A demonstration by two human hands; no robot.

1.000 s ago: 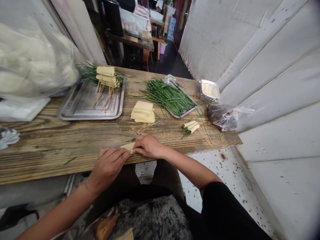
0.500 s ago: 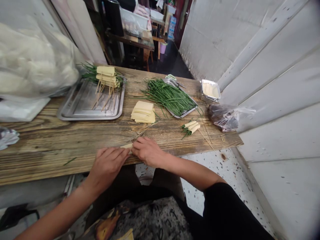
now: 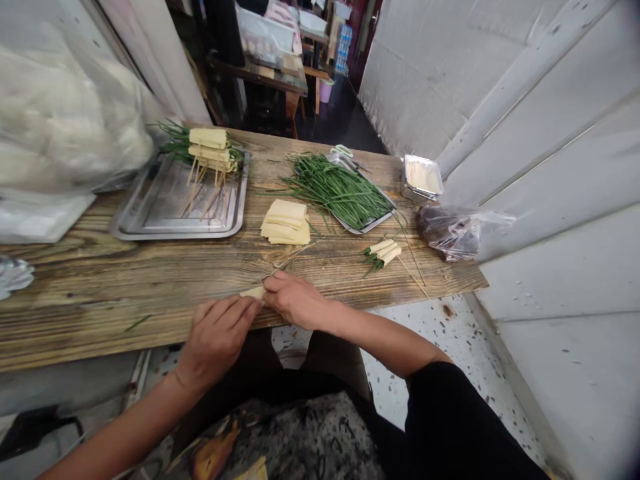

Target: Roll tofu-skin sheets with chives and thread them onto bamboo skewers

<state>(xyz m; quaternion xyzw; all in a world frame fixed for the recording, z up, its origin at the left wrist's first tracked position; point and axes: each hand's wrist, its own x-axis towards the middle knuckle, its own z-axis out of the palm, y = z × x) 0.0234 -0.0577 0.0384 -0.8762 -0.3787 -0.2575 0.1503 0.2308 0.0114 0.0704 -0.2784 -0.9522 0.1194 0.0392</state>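
Note:
My left hand [image 3: 216, 335] and my right hand [image 3: 295, 299] meet at the near edge of the wooden table [image 3: 100, 287], both with fingers closed on a small pale tofu-skin roll [image 3: 253, 292] that lies between them. Only the roll's middle shows; its ends are under my fingers. A thin bamboo skewer [image 3: 293, 255] runs from the roll toward a stack of cut yellow tofu-skin sheets [image 3: 286, 223]. Further right lies a finished skewer of small rolls with chives [image 3: 384, 253].
A steel tray [image 3: 165, 217] at the back left holds skewered rolls [image 3: 213, 151]. Another tray [image 3: 370, 225] carries a heap of green chives [image 3: 335, 189]. A foil container [image 3: 421, 178] and a plastic bag [image 3: 453, 231] sit at the right end. Big plastic bags [image 3: 60, 127] fill the left.
My hands have stayed on the roll at the table edge, their fingers shifting slightly. The camera has tipped a little, so the scene sits lower in the picture.

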